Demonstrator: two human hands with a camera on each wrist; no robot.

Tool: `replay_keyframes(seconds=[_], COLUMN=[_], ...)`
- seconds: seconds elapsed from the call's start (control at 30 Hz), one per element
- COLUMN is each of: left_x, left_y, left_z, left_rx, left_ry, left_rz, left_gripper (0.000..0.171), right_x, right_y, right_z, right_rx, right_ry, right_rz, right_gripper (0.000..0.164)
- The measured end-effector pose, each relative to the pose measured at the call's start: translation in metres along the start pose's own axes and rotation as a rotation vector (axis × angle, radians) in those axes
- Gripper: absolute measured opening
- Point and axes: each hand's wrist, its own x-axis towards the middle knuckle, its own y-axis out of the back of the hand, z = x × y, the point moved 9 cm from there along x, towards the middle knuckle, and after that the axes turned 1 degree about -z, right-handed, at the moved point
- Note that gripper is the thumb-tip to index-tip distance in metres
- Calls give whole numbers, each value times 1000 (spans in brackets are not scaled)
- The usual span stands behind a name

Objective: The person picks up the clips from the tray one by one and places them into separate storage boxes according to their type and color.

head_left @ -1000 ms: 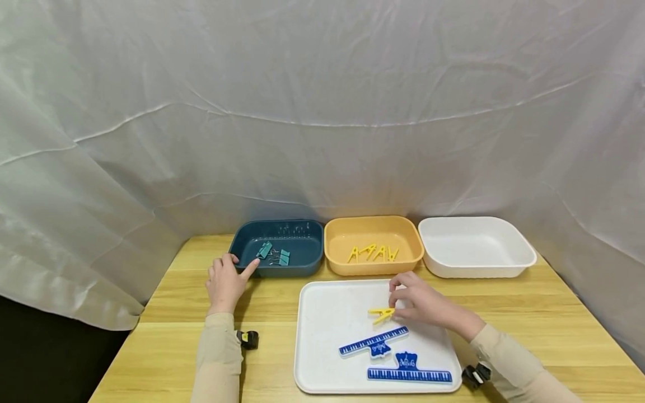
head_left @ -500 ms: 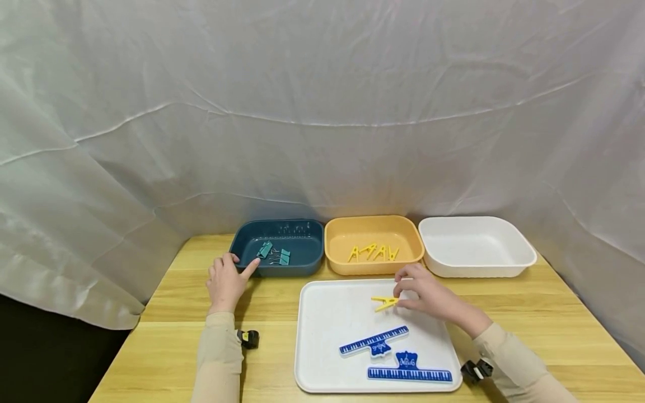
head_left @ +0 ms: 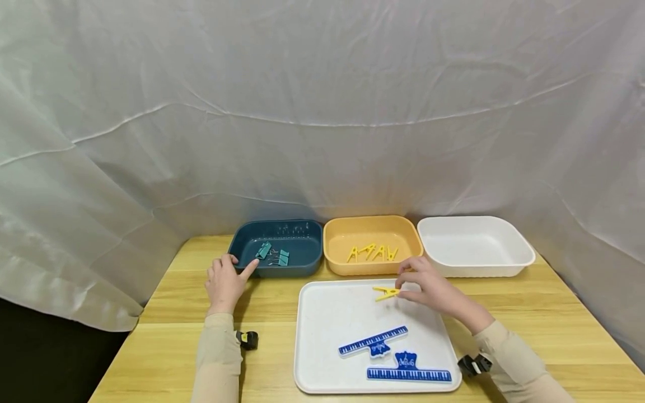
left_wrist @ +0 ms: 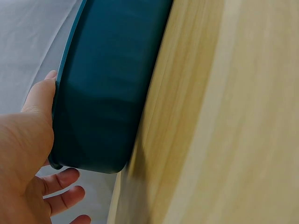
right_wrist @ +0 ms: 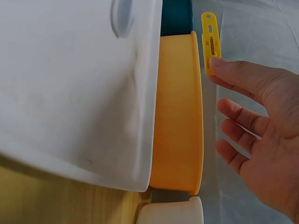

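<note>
My right hand (head_left: 428, 286) pinches a yellow clothespin (head_left: 385, 292) between thumb and forefinger over the back part of the white tray (head_left: 322, 313). In the right wrist view the clothespin (right_wrist: 210, 39) points away from the fingertips, and the other fingers are loosely bent. My left hand (head_left: 224, 282) holds the near left corner of the dark teal box (head_left: 289, 272), thumb along the rim and fingers round the side. Inside that box lie teal binder clips (head_left: 284, 258). Several yellow clothespins (head_left: 380, 253) lie in the orange-yellow box (head_left: 373, 270) beyond the tray.
Two blue clips with piano-key patterns, one slanted (head_left: 374, 341) and one level (head_left: 409, 374), lie on the tray's front half. A white box (head_left: 478, 271) stands at the right end of the row. A pale curtain (head_left: 322, 140) hangs close behind the boxes.
My right hand has moved up and away from me over the tray, carrying the yellow clothespin towards the orange-yellow box. My left hand has stayed at the teal box.
</note>
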Motion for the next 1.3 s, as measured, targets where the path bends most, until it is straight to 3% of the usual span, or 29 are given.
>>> replay_keyframes(seconds=[0.47, 0.7, 0.93, 1.03, 1.3], left_x=[1, 1, 0, 0, 0], left_y=[-1, -1, -1, -1, 0], left_z=[-1, -2, -1, -1, 0], left_rx=[11, 14, 17, 13, 13], left_ry=[9, 1, 6, 8, 9], left_rz=[12, 9, 12, 15, 6], left_gripper=[66, 82, 68, 63, 68], right_x=[8, 14, 18, 20, 26], right_y=[9, 7, 4, 3, 2], right_z=[0, 8, 13, 14, 12], right_rx=[-6, 37, 50, 53, 37], right_ry=[77, -27, -98, -115, -94], right_rz=[87, 36, 7, 3, 18], right_gripper=[15, 12, 11, 12, 12])
